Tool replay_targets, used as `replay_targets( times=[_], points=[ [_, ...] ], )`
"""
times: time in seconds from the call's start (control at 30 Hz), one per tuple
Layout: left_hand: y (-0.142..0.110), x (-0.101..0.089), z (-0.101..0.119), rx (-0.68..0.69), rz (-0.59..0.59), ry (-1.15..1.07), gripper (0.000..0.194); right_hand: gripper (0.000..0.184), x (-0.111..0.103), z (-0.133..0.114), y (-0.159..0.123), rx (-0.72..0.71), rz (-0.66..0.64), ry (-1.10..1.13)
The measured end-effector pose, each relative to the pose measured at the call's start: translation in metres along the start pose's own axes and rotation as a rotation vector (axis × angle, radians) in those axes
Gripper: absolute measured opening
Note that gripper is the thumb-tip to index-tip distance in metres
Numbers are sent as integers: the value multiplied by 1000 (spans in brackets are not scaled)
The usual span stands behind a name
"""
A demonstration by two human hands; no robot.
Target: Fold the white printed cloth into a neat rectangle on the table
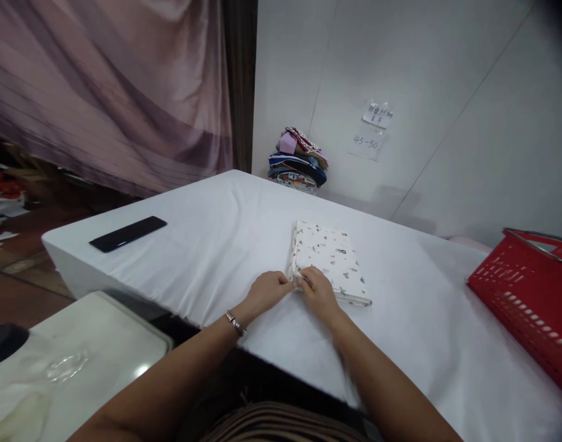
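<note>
Both the left hand (268,289) and the right hand (318,296) pinch narrowly at the near left corner of the folded cloth (329,255), which lies flat on the desk (216,233), presumably so that surface bears its layers while both grip the edge.

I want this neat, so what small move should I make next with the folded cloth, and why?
I'd probably smooth the folded cloth down at its near-left corner: your left hand and right hand meet there, while the rest of its top lies fairly flat.
</note>
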State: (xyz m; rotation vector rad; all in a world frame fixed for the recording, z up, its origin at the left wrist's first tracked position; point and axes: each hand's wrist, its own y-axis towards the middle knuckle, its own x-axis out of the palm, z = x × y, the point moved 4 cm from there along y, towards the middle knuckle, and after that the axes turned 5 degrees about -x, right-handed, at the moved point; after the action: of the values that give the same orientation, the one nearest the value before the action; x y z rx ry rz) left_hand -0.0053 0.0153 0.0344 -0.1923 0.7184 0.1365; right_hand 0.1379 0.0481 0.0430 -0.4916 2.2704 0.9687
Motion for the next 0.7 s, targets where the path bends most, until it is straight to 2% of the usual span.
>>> replay_targets(
  times=[0.1,0.17,0.27,0.43,0.57,0.7],
  points=[
    [-2,4,4,-24,1,88,30,13,0,0,-1,0,6,-21],
    [0,7,4,-22,6,72,24,13,0,-1,-1,-7,8,-35],
    [7,11,-1,-15,-22,-125,20,13,-1,-3,-2,-31,13,-56],
    [13,15,-14,-128,-101,-475,18,17,2,-6,-4,-108,-67,-161],
    [15,16,-15,-133,-175,-580,14,21,6,-6,-5,-150,-116,-244],
    [15,11,-13,-144,-215,-608,19,21,8,-4,-4,-150,-74,-270]
  ],
)
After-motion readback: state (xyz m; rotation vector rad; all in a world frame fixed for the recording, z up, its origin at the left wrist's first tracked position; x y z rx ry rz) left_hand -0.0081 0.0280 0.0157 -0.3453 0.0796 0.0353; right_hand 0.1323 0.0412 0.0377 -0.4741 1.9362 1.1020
